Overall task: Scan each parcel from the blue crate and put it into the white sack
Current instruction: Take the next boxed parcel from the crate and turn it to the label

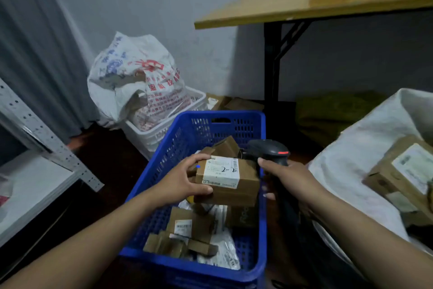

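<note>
Item: cardboard parcel (230,183), white label marked "2-2" facing up, held above the blue crate (164,155). Our left hand (180,181) grips its left end, fingers curled over the top, thumb at the near edge. Our right hand (288,178) wraps round a black scanner (269,150), just beside the parcel's right end. More parcels (187,225) lie in the crate. White sack (363,159) at right, holding a labelled box (403,171).
</note>
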